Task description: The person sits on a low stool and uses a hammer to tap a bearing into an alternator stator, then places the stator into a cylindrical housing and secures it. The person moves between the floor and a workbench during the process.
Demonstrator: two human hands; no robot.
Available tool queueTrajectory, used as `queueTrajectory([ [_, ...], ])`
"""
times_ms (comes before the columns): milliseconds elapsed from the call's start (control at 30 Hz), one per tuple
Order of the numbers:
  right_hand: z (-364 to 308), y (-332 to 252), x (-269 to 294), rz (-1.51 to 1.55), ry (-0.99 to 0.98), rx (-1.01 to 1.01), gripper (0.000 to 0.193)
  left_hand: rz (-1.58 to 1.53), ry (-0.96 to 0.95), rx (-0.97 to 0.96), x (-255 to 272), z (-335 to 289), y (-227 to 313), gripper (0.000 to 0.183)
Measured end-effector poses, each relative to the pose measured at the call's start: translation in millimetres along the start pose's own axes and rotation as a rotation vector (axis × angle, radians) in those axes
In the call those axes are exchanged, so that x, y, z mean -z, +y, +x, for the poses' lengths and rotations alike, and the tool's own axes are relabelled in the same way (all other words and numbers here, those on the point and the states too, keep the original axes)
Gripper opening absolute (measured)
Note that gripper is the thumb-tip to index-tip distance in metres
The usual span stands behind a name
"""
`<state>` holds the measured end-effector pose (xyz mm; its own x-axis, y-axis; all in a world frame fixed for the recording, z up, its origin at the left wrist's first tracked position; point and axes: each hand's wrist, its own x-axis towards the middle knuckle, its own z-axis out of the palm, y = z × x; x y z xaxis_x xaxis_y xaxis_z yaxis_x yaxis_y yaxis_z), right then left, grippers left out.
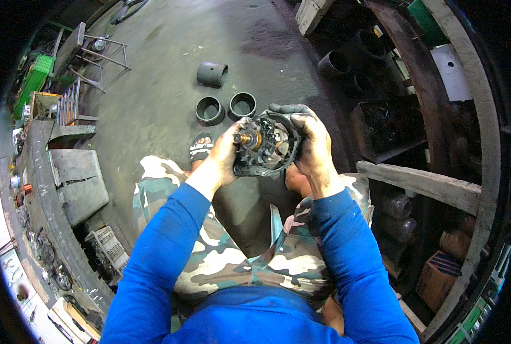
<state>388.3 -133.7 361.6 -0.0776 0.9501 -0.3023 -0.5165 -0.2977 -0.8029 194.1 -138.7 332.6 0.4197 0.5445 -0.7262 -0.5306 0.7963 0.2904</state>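
Observation:
Between my hands, above my knees, is a round, greasy gear assembly (274, 150) in a dark metal housing. A shaft with a copper-coloured collar sticks out of it toward the left. My left hand (224, 156) grips the housing's left side, near the shaft end. My right hand (314, 142), blackened with grease, wraps round the right rim. Its fingertips curl over the top edge. Beyond the assembly, two dark metal sleeves (209, 121) stand upright on the floor, and another sleeve (209, 74) lies on its side behind them.
A cluttered workbench (66, 246) with tools and parts runs along the left. Beside it are a grey panel (81, 183) and a metal-legged stand (103, 57). On the right, a wooden rack (421, 186) holds more dark sleeves (333, 64), jars and a cardboard box (439, 278).

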Motion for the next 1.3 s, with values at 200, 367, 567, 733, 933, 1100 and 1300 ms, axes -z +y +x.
queueTrajectory([
  [200,2,-15,-8,-0.083,-0.096,-0.012,0.040,0.020,-0.046,-0.205,21,11,-9,0.046],
  [367,1,-21,-6,-0.551,-0.056,0.124,0.036,0.000,-0.073,-0.269,23,12,-3,0.053],
  [567,-3,-19,-5,-0.674,-0.116,0.283,0.037,0.034,-0.098,-0.142,17,-3,-4,0.060],
  [733,-4,-22,-4,-0.752,-0.067,0.260,0.038,0.040,-0.181,-0.023,18,-6,-4,0.050],
  [933,-1,-24,1,-0.681,0.106,-0.009,0.040,0.241,0.131,-0.353,14,1,-2,0.055],
  [1100,3,-10,7,-0.291,0.169,-0.144,0.036,1.019,0.297,-0.912,6,-9,7,0.064],
  [1300,5,6,21,-0.104,0.103,-0.075,0.023,1.115,0.309,-1.262,-4,-24,5,0.060],
])
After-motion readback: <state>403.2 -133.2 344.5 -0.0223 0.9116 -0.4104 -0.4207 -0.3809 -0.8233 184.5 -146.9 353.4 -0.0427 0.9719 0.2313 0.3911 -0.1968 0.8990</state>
